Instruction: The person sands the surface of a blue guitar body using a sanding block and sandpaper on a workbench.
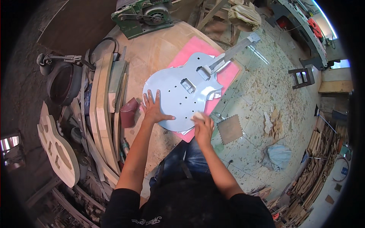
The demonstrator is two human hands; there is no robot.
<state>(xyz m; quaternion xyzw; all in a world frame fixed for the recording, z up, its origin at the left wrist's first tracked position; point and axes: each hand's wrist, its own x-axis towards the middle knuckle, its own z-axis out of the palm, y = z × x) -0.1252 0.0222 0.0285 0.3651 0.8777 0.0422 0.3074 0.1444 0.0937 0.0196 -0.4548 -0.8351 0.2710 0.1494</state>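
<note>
A pale grey guitar body with a neck lies on white sheets over a pink foam sheet, on a wooden bench top. My left hand rests with spread fingers on the body's lower left. My right hand grips a small beige pad at the body's lower right edge; the pad and fingertips are blurred. A curled sheet of reddish-brown sandpaper lies just left of my left hand.
Stacked boards and a bare wooden guitar body crowd the left. A green machine stands behind the bench. To the right are a tiled floor with shavings, a mat, a crumpled bag and wood piles.
</note>
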